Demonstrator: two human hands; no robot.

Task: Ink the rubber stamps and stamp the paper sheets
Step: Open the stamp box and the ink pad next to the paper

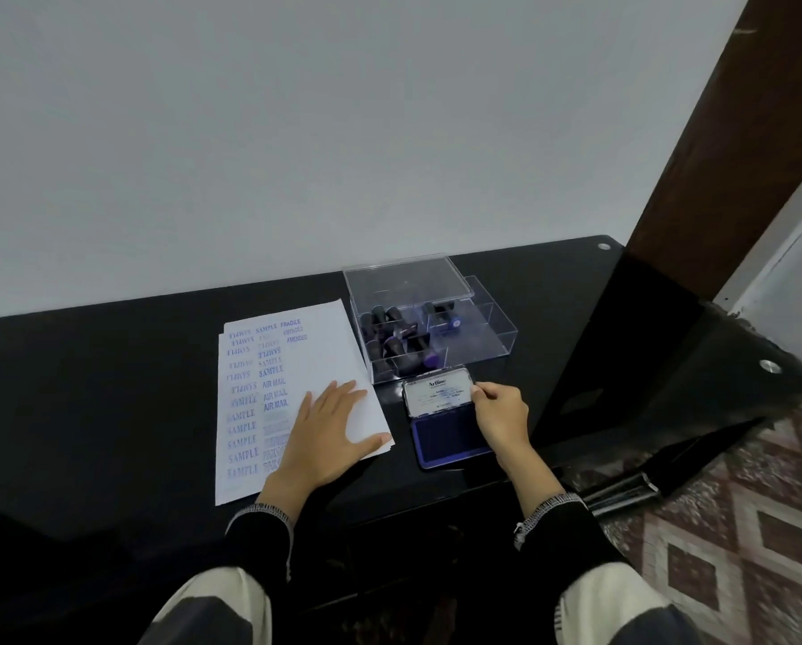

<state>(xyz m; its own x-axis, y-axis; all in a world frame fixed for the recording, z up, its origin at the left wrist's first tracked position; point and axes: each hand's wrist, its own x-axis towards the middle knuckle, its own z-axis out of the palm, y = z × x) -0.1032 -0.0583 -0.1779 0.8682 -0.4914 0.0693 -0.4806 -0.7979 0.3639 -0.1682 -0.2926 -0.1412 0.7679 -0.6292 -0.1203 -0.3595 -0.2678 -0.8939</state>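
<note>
Our right fingers (482, 389) pinch the right edge of the pad lid (438, 392), which stands raised behind the ink pad (447, 440); the thumb and forefinger are curled onto that edge and the rest of the right hand (501, 418) hangs over the pad's right side. The lid carries a white label; the pad surface below it is dark blue and exposed. Our left fingers (343, 395) lie straight and spread, pressing flat on the paper (315, 360), with the left hand (327, 430) covering the lower right part of the top sheet and the thumb near the sheet's right corner. The paper is a small stack, just left of the pad, and its left half bears columns of blue impressions reading SAMPLE, AIR MAIL, FRAGILE and AMENDED. Behind the pad, almost touching the raised lid, stands a clear box (487, 337) with dividers and an open clear cover (406, 284). The stamps (389, 337) lie inside its left compartments, dark-handled, and one more lies in a rear compartment. Everything rests on a glossy black table (110, 388) set against a white wall (296, 132). Both wrists wear black sleeves (557, 523) with a white-stitched cuff.
</note>
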